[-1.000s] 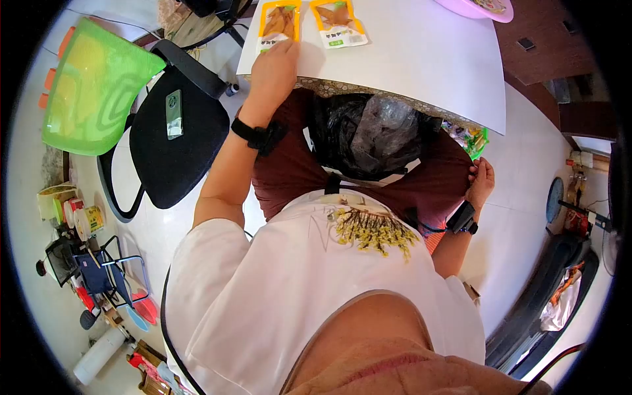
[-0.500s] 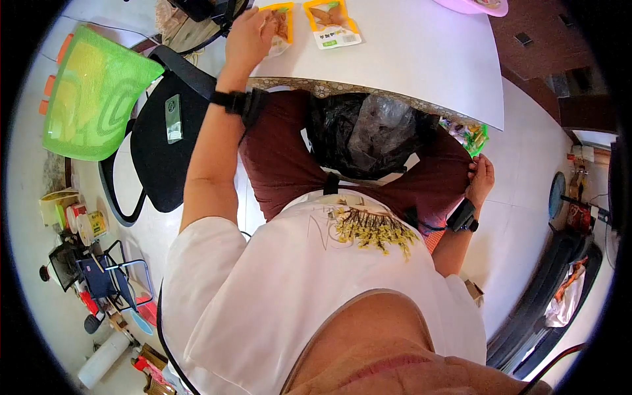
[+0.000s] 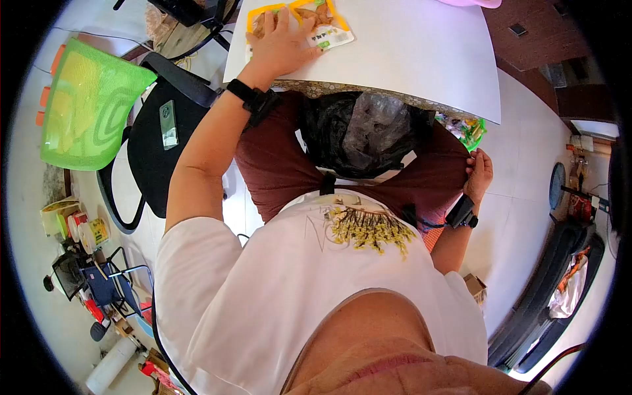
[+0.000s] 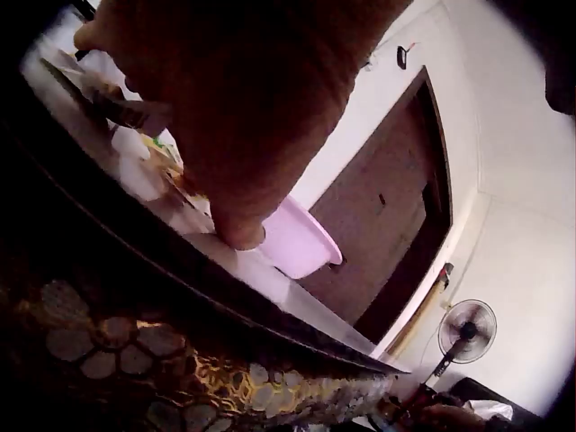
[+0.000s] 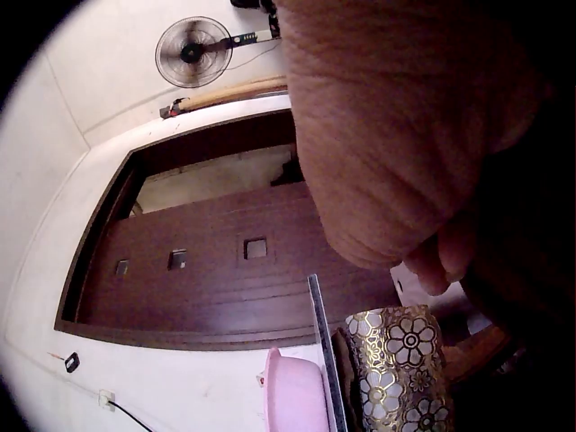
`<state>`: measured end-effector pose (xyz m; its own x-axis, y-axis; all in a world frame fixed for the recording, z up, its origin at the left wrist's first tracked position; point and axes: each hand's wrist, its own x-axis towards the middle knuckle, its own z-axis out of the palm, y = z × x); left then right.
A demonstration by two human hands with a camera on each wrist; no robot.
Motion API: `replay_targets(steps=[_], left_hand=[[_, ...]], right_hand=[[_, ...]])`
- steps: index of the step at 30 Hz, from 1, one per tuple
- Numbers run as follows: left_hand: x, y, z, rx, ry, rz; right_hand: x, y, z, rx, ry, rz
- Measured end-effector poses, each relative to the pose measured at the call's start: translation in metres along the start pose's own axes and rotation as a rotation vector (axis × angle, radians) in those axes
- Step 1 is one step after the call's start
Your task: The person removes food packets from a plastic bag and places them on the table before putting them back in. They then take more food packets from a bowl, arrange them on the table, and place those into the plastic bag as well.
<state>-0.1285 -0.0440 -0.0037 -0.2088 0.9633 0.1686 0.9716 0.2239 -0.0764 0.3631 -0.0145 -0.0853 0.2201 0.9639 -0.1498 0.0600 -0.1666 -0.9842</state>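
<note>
Left packet (image 3: 254, 26): on table (image 3: 421, 59), toward 12 o'clock; partly under the fingers, close to the 9 o'clock edge.
Right packet (image 3: 332, 26): just to its 3 o'clock; overlap or not, cannot tell, palm in the way.
Left hand (image 3: 280, 49): near 12; fingers straight, splayed over the left packet, thumb by the right one; no grasp seen.
Edge risk: a shove toward 9 could tip the left packet off; smooth film on a slick top the likely cause.
Bag risk: a flat-fingered drag toward 6 might drop one onto bag (image 3: 368, 131).
Spread risk: wide fingers may push both askew.
Right hand (image 3: 479, 172): at 3, loosely bent on knee (image 3: 444, 161), no packet held; poorly placed to catch.
</note>
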Motion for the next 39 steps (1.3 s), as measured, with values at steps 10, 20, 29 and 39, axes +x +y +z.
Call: replay_targets(steps=[10, 20, 29, 39], left_hand=[[0.037, -0.031, 0.024, 0.018, -0.039, 0.29], [0.085, -0.083, 0.052, 0.034, 0.142, 0.52], [0.075, -0.062, 0.014, -0.17, 0.42, 0.698], [-0.042, 0.111, -0.005, -0.694, 0.238, 0.835]], right_hand=[[-0.004, -0.007, 0.005, -0.044, 0.016, 0.015], [-0.004, -0.009, 0.011, -0.117, 0.061, 0.016], [-0.008, -0.007, 0.013, -0.192, 0.091, -0.024], [-0.025, 0.006, 0.053, -0.131, -0.159, -0.344]])
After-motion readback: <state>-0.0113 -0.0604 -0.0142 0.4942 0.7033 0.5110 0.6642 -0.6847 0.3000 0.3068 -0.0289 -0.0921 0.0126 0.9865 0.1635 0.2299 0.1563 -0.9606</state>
